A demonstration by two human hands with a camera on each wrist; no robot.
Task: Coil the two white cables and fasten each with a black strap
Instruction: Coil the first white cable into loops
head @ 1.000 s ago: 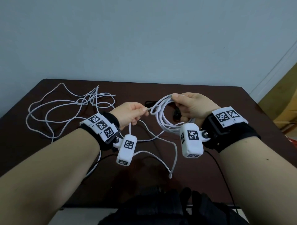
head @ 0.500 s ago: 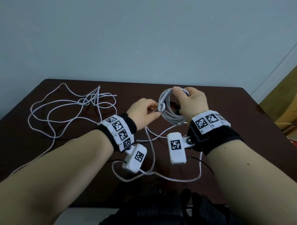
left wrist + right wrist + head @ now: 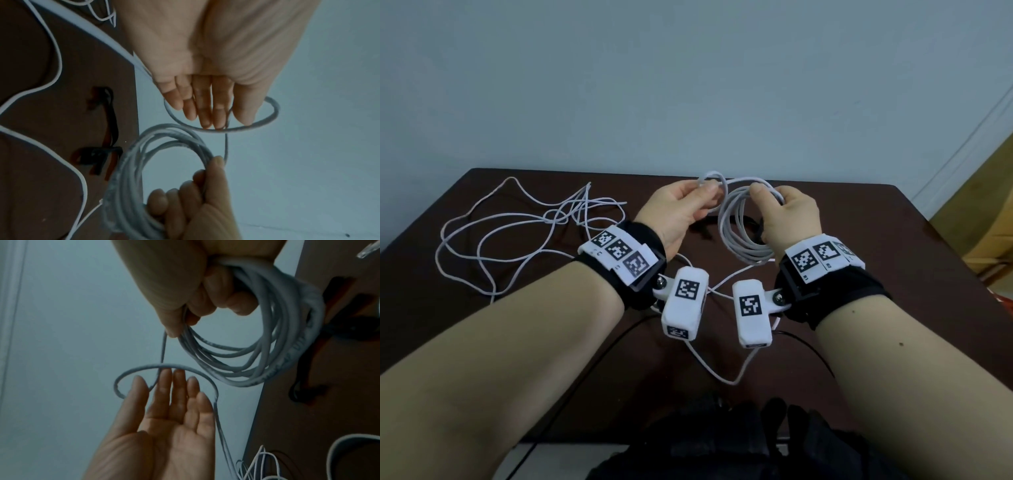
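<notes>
My right hand grips a coil of white cable above the dark table; the coil holds several turns. My left hand pinches a small fresh loop of the same cable just left of the coil, between thumb and fingertips. The cable's tail hangs down under my wrists. A second white cable lies loose and tangled on the table's left. Two black straps lie on the table behind the coil.
The table's far edge meets a pale wall. Thin black cords run from the wrist cameras toward me. Dark fabric lies at the near edge. A wooden piece of furniture stands to the right.
Both hands have risen and moved away from me. The left hand drew up more cable and formed a new loop beside the coil; the hanging tail has grown shorter.
</notes>
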